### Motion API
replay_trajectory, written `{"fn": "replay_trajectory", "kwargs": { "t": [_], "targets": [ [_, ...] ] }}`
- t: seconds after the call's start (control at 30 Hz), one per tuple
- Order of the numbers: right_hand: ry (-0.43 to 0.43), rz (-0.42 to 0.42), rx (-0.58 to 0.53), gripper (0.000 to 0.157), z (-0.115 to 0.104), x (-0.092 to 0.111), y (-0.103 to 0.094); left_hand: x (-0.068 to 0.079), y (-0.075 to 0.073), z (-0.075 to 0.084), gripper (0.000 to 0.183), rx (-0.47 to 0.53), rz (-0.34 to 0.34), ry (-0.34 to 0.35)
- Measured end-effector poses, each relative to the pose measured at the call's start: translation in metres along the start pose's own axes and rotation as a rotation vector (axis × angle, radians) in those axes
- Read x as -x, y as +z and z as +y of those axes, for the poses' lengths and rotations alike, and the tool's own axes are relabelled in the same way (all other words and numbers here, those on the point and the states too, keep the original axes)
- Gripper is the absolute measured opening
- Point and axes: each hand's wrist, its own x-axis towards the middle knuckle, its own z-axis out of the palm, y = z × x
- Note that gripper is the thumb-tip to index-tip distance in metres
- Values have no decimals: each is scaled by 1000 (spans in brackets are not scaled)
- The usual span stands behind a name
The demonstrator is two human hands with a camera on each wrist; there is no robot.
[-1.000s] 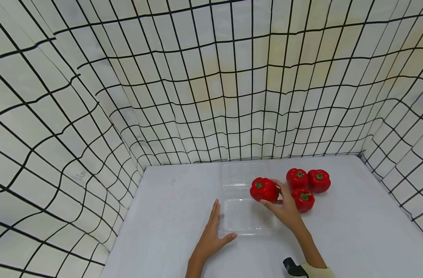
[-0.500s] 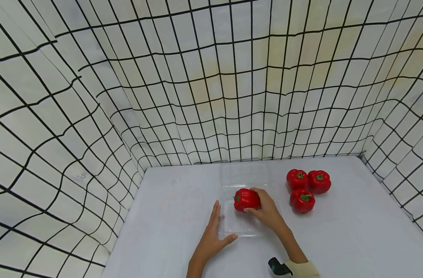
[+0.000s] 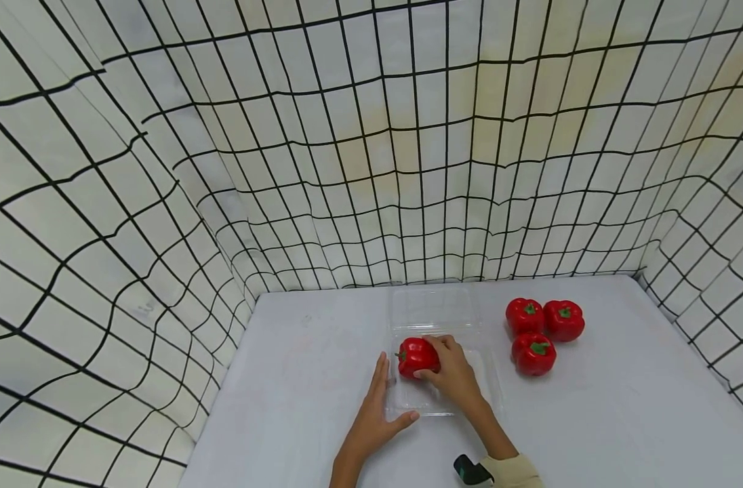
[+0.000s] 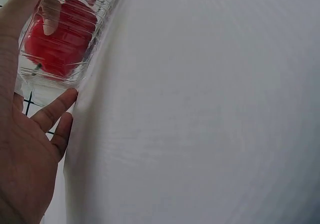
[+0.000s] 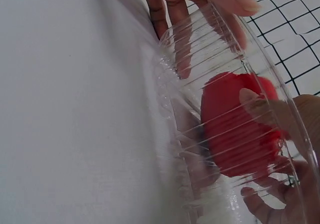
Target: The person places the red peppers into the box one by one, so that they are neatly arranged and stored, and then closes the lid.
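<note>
My right hand [image 3: 455,373] grips a red bell pepper [image 3: 418,358] inside a clear plastic clamshell container [image 3: 469,400], in the left part of its base. Thumb and fingers hold the pepper from its right side, and its green stem points left. Through the ribbed clear wall, the right wrist view shows the thumb across the pepper [image 5: 232,129]. My left hand [image 3: 371,417] holds nothing and lies along the container's left side, fingers straight and thumb spread at the front left corner. The left wrist view shows that hand [image 4: 35,154] beside the container wall.
Several more things stand around: three red bell peppers [image 3: 533,354] sit grouped on the white table [image 3: 615,407] to the right. The container's clear lid [image 3: 432,305] lies folded back behind its base. A black grid net [image 3: 445,169] before white sheeting encloses the table.
My right hand has carried the bell pepper left and down, away from the other peppers and into the container's base. My left hand has stayed in place.
</note>
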Motion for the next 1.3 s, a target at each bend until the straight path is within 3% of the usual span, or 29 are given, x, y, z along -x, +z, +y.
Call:
{"fn": "replay_trajectory", "kwargs": {
  "t": [0.47, 1.3],
  "targets": [
    [-51, 90, 118, 75, -4, -1, 7, 0, 1, 4, 107, 22, -4, -7],
    [-21, 78, 118, 82, -8, 3, 1, 0, 2, -1, 107, 18, 11, 10]
  ]
}}
